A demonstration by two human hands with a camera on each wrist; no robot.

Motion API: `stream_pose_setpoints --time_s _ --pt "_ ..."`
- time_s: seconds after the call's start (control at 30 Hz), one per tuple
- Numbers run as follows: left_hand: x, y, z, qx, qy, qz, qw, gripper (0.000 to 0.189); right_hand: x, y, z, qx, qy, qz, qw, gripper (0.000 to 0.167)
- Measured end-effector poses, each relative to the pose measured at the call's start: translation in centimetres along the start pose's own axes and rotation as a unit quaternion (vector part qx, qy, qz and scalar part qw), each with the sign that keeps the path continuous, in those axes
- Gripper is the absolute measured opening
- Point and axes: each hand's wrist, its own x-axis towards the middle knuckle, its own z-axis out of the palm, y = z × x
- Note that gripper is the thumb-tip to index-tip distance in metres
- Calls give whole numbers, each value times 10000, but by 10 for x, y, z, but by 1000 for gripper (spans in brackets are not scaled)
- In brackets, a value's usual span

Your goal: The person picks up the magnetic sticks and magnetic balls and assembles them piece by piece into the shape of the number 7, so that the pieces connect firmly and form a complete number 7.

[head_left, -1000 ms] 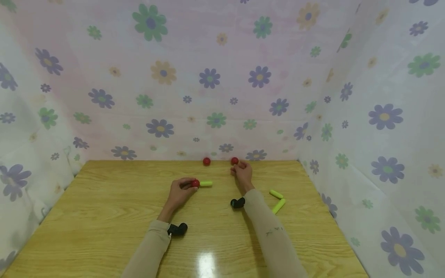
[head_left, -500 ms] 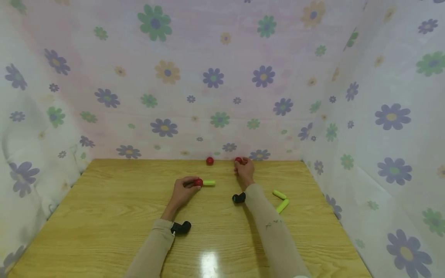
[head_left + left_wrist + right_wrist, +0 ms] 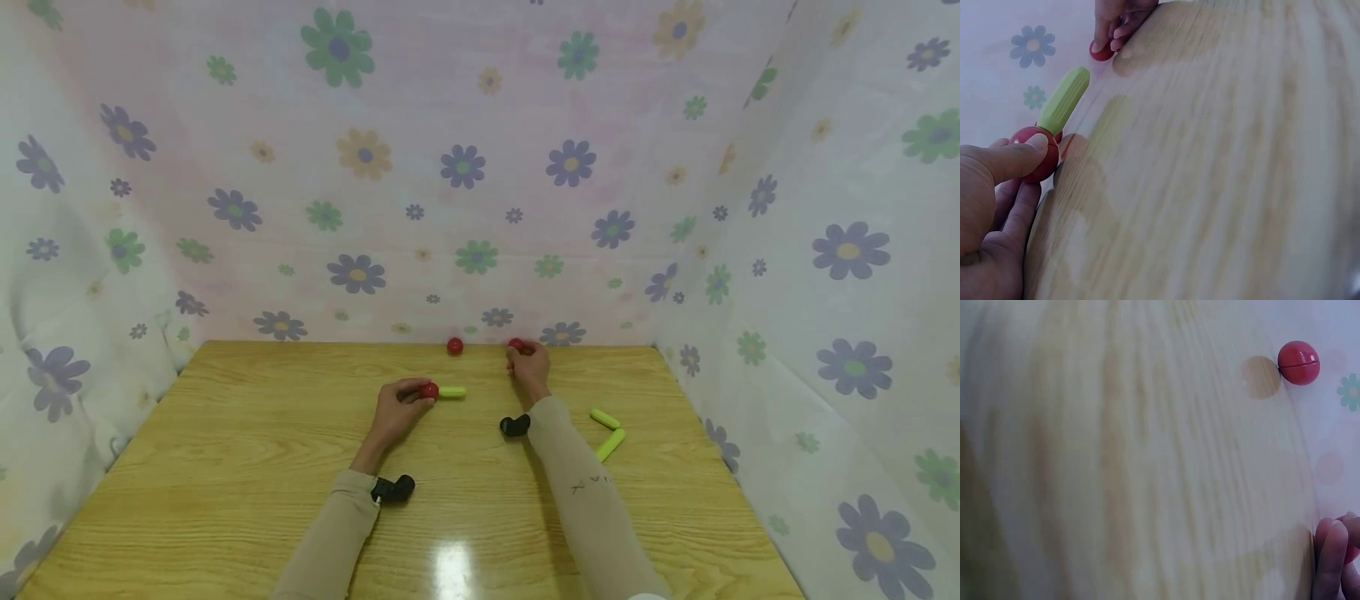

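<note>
My left hand (image 3: 392,412) pinches a red ball (image 3: 429,391) between thumb and fingers, left of the table's middle. From the ball's right side sticks out a short yellow-green rod (image 3: 453,392); in the left wrist view this ribbed rod (image 3: 1065,99) stands straight off the ball. At the table's back edge, my right hand (image 3: 530,368) grips a second red ball (image 3: 514,343), partly hidden by the fingers. A third red ball (image 3: 454,346) lies loose to its left; the right wrist view shows a seam round this ball (image 3: 1299,363).
Two more yellow-green rods lie to the right of my right forearm: a shorter rod (image 3: 605,418) and a longer rod (image 3: 611,445), nearly meeting at an angle. A flowered cloth (image 3: 420,208) hangs close behind the wooden table (image 3: 247,467) and along both sides.
My right hand has reached slightly farther, and its fingers have closed round the red ball at the back edge. The left hand keeps its hold with little movement. The head view has shifted slightly.
</note>
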Motion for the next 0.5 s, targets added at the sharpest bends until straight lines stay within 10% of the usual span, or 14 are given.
stream_pose_setpoints --time_s 0.5 --pt "-2 0 1 41 6 91 10000 36 -1 -5 -7 164 -234 437 9986 41"
